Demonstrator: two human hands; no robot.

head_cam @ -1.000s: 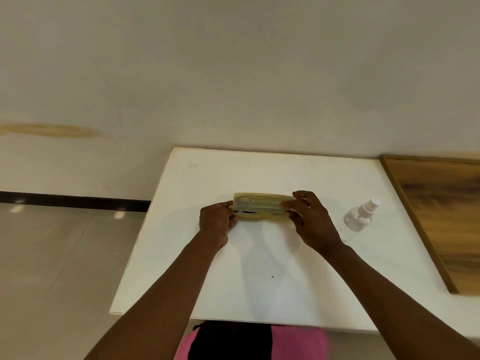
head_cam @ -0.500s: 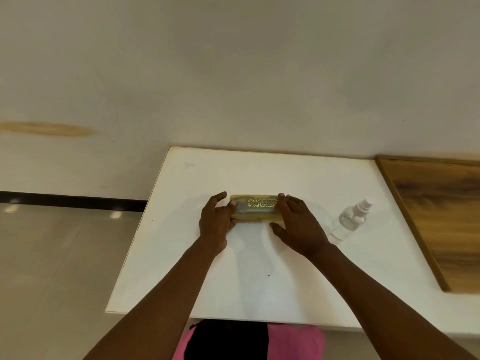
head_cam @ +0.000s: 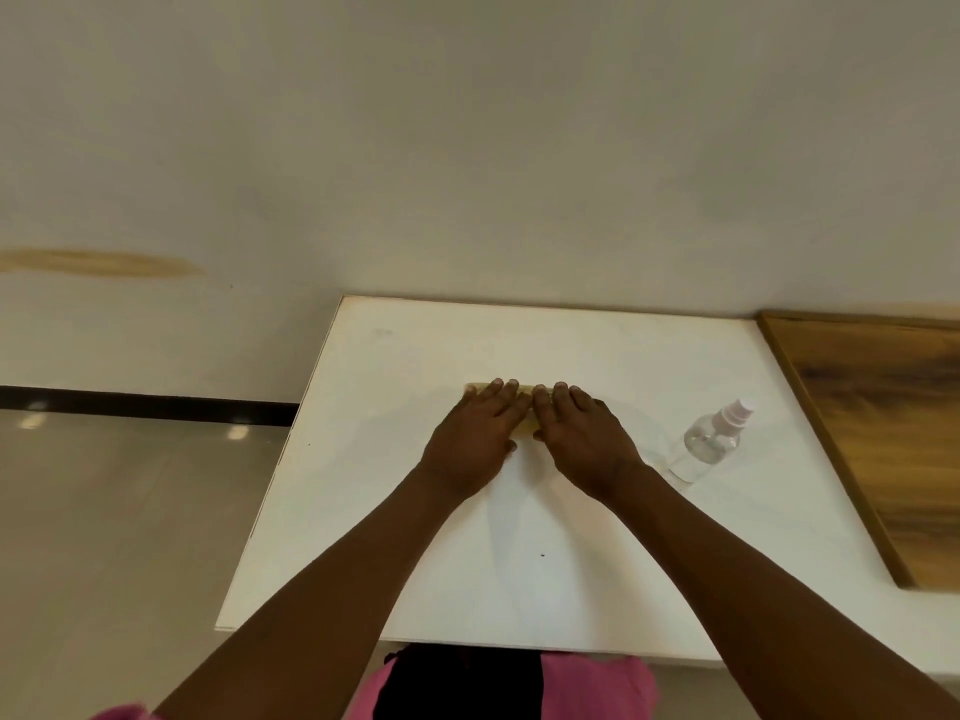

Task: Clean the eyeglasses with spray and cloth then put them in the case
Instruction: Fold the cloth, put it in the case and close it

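Both flat hands, left hand point(head_cam: 480, 436) and right hand point(head_cam: 584, 439), cover the case point(head_cam: 525, 391).

Two hands, left point(head_cam: 480, 433) and right point(head_cam: 584, 439), flat side by side. One case point(head_cam: 524, 391), yellowish, mostly covered by them, only thin strips showing. One spray bottle point(head_cam: 709, 441), clear with a pale cap. One white bench point(head_cam: 519, 563). One wooden board point(head_cam: 883, 433) at right. One wall point(head_cam: 467, 148) with one tan stain point(head_cam: 98, 262). One dark floor strip point(head_cam: 145, 405).
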